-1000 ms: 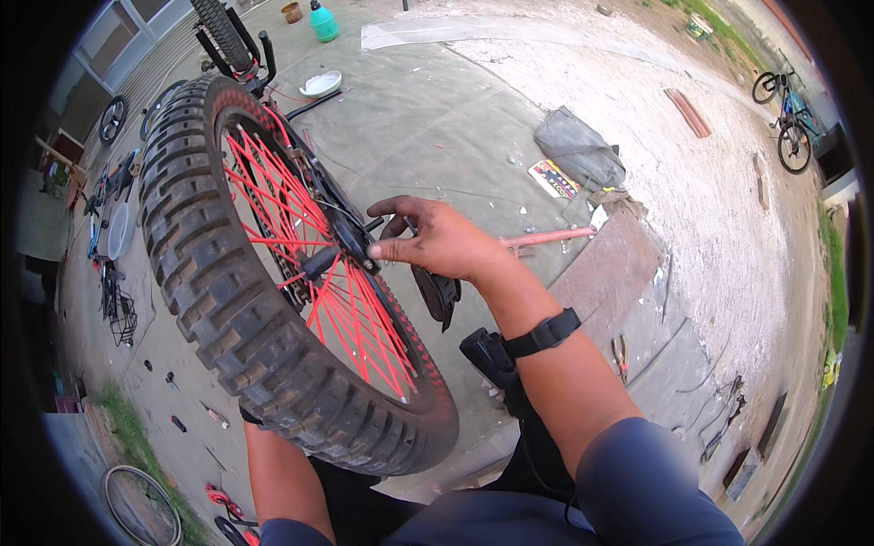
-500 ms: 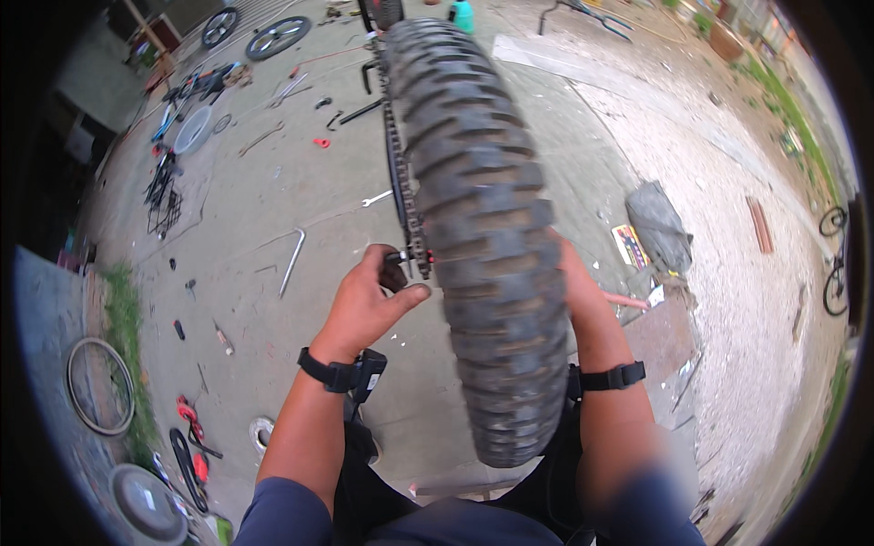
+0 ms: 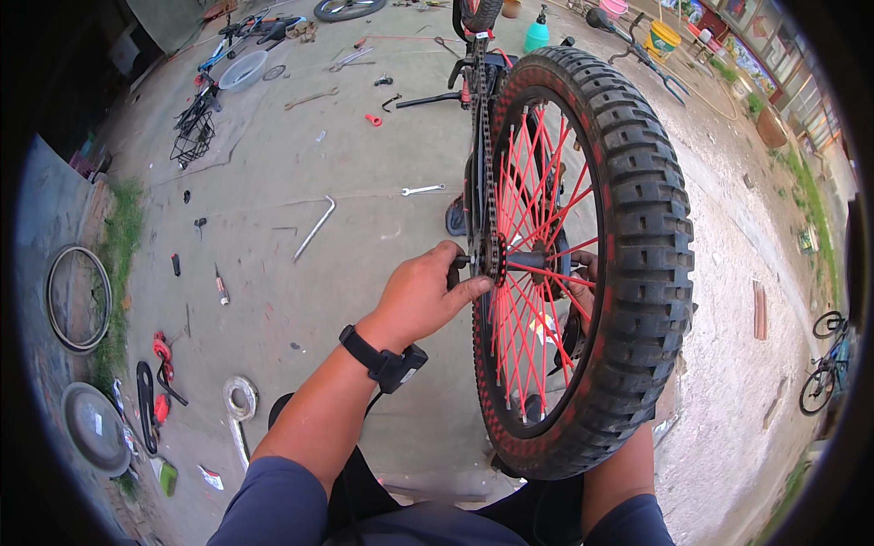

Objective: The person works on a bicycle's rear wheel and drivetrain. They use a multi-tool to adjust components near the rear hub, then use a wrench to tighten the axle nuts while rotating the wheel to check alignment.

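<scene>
A bicycle wheel with a thick knobby black tyre [image 3: 648,227] and red spokes [image 3: 519,314] stands upright before me. At its hub [image 3: 526,261], a chain [image 3: 489,173] runs around a small sprocket [image 3: 498,261] on the left side. My left hand [image 3: 421,296] is closed on the axle end beside the sprocket, thumb and fingers pinching there. Through the spokes, part of my right hand [image 3: 585,289] shows on the wheel's far side near the hub. Its fingers are bent around something that the spokes and rim hide. The right forearm passes behind the tyre.
On the concrete lie an open-end wrench [image 3: 423,190], a bent metal bar [image 3: 315,227], a screwdriver [image 3: 221,288] and a longer wrench [image 3: 310,99]. A plastic basin [image 3: 243,71] and a green spray bottle [image 3: 537,33] stand farther off. A grey basin [image 3: 96,428] is at lower left.
The view has shifted, and the wheel now appears farther right and turned, showing its spokes and hub. My left hand has come onto the axle end; my right fingers now show through the spokes.
</scene>
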`<state>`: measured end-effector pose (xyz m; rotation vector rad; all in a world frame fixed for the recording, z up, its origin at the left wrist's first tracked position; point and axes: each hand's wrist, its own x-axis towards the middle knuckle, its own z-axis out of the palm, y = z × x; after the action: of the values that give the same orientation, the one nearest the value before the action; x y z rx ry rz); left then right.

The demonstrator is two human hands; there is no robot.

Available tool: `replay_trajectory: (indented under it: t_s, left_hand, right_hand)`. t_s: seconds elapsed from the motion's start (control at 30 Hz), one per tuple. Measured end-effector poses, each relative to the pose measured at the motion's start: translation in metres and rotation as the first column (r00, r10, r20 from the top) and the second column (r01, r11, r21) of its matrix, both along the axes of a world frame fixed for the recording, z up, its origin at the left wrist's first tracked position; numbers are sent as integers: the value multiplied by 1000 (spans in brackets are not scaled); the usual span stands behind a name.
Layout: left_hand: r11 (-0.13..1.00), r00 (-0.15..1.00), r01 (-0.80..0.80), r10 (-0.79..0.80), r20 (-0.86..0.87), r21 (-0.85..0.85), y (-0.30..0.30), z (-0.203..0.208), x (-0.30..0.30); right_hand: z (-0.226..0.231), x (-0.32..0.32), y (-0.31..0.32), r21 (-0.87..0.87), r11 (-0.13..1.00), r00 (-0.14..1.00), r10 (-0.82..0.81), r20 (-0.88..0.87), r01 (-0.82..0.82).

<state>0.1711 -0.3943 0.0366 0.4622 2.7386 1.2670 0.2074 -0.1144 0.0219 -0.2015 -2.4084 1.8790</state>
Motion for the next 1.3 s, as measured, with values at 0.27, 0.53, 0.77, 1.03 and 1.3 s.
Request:
replay_trajectory:
  t_s: [0.27, 0.53, 0.77, 1.03, 1.3]
  left_hand:
    - [1000, 999, -19, 19, -37, 1, 1, -5, 1]
    - [999, 999, -49, 49, -4, -12, 2, -4, 3]
    - [997, 997, -74, 74, -28, -8, 4, -7, 6]
    - [997, 998, -70, 70, -8, -19, 3, -5, 5]
    - [998, 998, -62, 62, -32, -1, 2, -4, 5]
  right_hand:
    - [-2, -2, 1, -4, 997, 997, 73, 36, -73]
    - [-3, -3, 1, 2, 993, 992, 114, 60, -114]
    - [-2, -4, -2, 8, 992, 990, 125, 72, -126]
    - [-1, 0, -1, -40, 995, 992, 97, 80, -94]
    - [-5, 1, 8, -45, 996, 995, 75, 68, -72]
